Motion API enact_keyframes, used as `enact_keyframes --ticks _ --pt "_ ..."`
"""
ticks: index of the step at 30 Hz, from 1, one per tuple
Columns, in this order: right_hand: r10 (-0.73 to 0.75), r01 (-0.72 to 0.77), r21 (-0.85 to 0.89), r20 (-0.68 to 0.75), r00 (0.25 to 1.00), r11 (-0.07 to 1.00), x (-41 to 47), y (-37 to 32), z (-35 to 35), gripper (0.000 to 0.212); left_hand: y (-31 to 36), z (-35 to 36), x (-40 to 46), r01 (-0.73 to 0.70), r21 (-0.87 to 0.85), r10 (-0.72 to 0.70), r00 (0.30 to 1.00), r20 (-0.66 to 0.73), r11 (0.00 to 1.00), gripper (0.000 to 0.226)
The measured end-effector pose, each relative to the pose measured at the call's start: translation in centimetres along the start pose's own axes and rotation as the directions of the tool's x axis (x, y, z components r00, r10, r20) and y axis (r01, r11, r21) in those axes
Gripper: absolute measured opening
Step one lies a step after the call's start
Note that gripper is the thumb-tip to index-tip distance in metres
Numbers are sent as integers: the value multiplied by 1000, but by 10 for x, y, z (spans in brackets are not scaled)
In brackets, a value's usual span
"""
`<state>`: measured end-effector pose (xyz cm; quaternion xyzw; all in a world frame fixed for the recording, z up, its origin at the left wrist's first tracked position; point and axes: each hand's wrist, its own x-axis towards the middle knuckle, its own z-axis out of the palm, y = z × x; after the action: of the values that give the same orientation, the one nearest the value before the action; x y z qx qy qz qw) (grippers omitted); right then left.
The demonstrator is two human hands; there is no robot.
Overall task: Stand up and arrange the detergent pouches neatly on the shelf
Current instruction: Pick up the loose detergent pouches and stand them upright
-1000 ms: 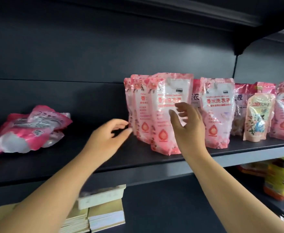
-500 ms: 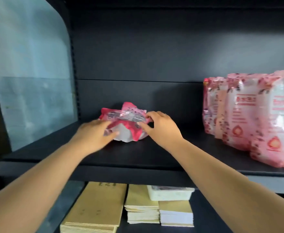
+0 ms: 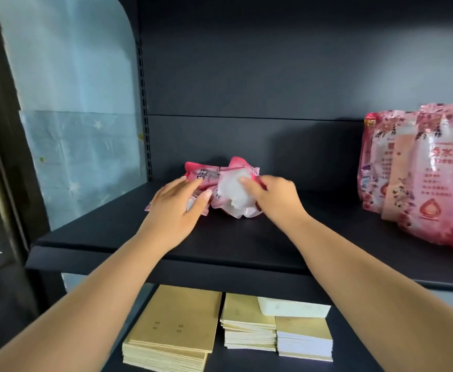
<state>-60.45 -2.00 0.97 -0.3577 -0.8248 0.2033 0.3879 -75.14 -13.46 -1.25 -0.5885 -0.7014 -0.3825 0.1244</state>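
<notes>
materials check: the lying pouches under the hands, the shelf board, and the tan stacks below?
Pouches: thin flexible plastic film, glossy, part clear; it crumples and catches highlights.
Shelf: looks like painted sheet metal, matte dark grey; a slotted upright runs beside it, but coated board can't be ruled out.
Stacks: paper or thin card, matte tan covers with pale layered edges.

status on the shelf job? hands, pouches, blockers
Left hand rests on lying pouches; right hand pinches the top one. Standing pouches upright at right. Shelf between them shows nothing in the way.
</notes>
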Motion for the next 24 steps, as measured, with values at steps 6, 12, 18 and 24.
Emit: enact_keyframes --ticks 6,12,18,24 --pt "511 -289 753 -72 857 591 -16 4 -30 39 64 26 -3 411 -719 -259 911 319 561 57" --pt "551 -192 915 -39 834 355 -56 9 -47 35 123 58 14 691 -723 -249 698 671 -11 78" --pt "387 -168 928 29 922 331 -75 21 -73 40 157 66 26 483 -870 -137 859 493 -96 49" --pt "384 -326 839 154 910 436 -59 47 -120 73 158 72 22 288 -910 -97 958 271 299 57"
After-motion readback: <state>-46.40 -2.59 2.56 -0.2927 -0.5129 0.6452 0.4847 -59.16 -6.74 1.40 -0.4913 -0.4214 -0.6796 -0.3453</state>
